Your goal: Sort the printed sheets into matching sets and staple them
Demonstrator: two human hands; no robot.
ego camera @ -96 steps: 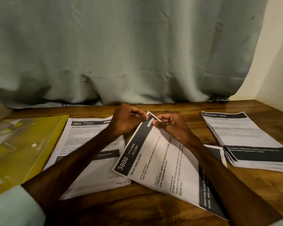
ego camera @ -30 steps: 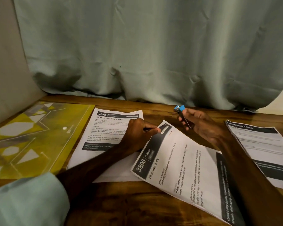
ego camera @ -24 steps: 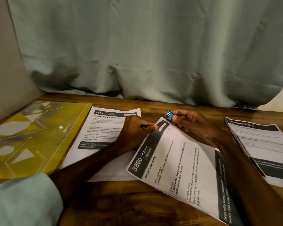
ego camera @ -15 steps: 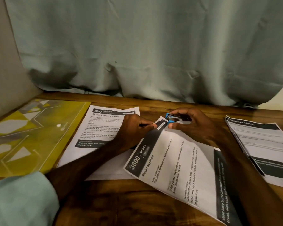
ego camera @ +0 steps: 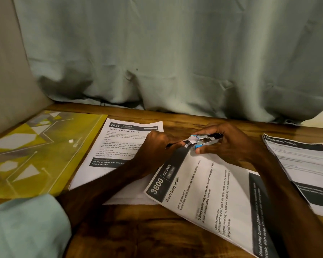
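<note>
- The "3800" sheets (ego camera: 203, 192) lie slanted on the table (ego camera: 138, 229).
- At their far corner the left hand (ego camera: 157, 146) pinches the paper, fingers curled.
- There too, the right hand (ego camera: 229, 144) grips a blue stapler (ego camera: 207, 140), its mouth over that corner.
- A "2652" sheet (ego camera: 119, 146) lies to their left and a paper stack (ego camera: 302, 164) to their right.

The light is dim and warm, soft across the curtain (ego camera: 175, 53), with deep shadow in its lower folds and under my arms (ego camera: 104, 185) on the worktop (ego camera: 131, 235). The folder (ego camera: 35, 155) carries a dull sheen. The wide lens bends the edges; the right stack (ego camera: 306, 168) and my sleeve (ego camera: 22, 226) are smeared, small print soft.
</note>
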